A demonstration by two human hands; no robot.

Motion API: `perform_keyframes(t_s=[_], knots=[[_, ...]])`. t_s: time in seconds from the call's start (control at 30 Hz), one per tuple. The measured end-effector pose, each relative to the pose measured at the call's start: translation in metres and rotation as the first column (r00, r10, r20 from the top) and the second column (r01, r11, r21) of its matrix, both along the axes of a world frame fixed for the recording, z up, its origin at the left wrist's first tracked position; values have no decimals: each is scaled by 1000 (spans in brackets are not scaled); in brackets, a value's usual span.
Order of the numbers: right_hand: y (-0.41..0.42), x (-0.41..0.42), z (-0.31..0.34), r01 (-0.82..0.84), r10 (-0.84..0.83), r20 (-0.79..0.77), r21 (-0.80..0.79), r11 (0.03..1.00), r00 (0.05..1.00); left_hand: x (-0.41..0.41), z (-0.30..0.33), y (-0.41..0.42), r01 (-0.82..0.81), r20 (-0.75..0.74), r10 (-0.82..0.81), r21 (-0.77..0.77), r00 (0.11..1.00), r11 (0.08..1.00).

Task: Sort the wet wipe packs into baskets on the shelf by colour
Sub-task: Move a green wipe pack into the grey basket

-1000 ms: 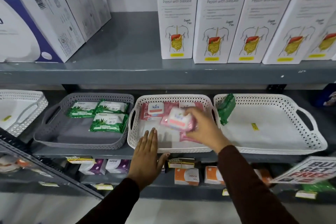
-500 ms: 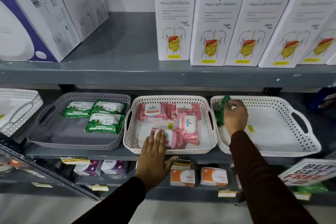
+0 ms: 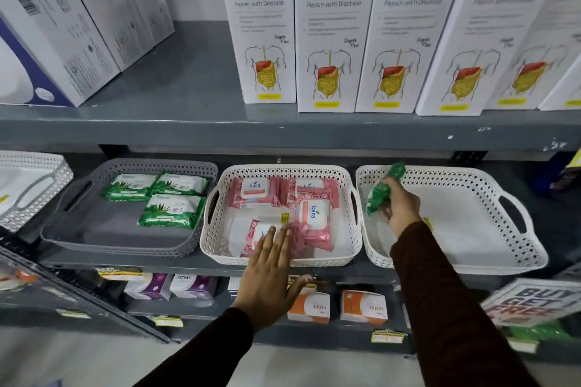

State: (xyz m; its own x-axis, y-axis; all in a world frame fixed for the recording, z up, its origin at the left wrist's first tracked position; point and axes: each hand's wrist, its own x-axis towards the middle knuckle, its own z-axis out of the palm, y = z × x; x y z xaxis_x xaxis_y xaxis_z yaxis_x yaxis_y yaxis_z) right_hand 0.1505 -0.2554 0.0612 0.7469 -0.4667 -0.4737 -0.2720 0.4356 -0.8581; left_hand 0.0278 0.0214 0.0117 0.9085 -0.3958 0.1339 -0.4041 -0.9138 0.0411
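Observation:
On the middle shelf stand a grey basket [image 3: 125, 242] holding three green wet wipe packs [image 3: 172, 210], a white middle basket [image 3: 283, 256] with several pink packs [image 3: 311, 214], and a white right basket [image 3: 490, 248]. My right hand [image 3: 397, 207] is closed around a green pack [image 3: 379, 195] at the left edge of the right basket. My left hand [image 3: 270, 273] lies flat with fingers spread over the front rim of the middle basket, its fingertips touching a pink pack [image 3: 262, 234].
Tall white Vizyme boxes [image 3: 333, 31] line the upper shelf, with white-and-blue boxes [image 3: 63, 28] at left. Another white basket [image 3: 28, 185] sits far left. Small orange [image 3: 309, 305] and purple boxes [image 3: 191, 286] fill the shelf below. A promo sign [image 3: 534, 305] hangs at lower right.
My right hand let go of a pink pack in the middle basket, moved right and took hold of the green pack in the right basket. My left hand stayed on the middle basket's front.

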Motion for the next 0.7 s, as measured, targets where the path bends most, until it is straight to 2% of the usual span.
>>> perform_keyframes(t_s=[0.1, 0.17, 0.2, 0.3, 0.37, 0.43, 0.53, 0.63, 0.7], knots=[[-5, -16, 13, -107, 66, 194, 211, 972, 979, -1, 0, 15, -7, 9, 7, -19, 1000, 1000], [-2, -27, 20, -222, 142, 294, 260, 940, 945, -2, -1, 29, -26, 10, 26, -31, 1000, 999], [6, -30, 24, -267, 191, 280, 265, 927, 941, -2, -1, 37, -32, 9, 33, -40, 999, 999], [42, -36, 41, -382, 337, 228, 191, 904, 913, -1, 2, 71, -67, 32, 70, -93, 997, 993], [80, -37, 54, -458, 450, 182, 5, 889, 875, 1, 4, 97, -121, 30, 125, -128, 992, 984], [134, -30, 60, -583, 591, 125, -98, 806, 797, 3, 5, 137, -206, 12, 211, -165, 977, 965], [219, -21, 60, -675, 705, 52, -248, 695, 707, 8, 5, 197, -297, 10, 303, -178, 953, 938], [316, -6, 51, -765, 794, 71, -229, 602, 604, 10, 1, 266, -375, 17, 382, -158, 924, 914], [380, 7, 39, -787, 814, 48, -231, 572, 579, 9, -2, 309, -404, 12, 411, -148, 912, 903]])
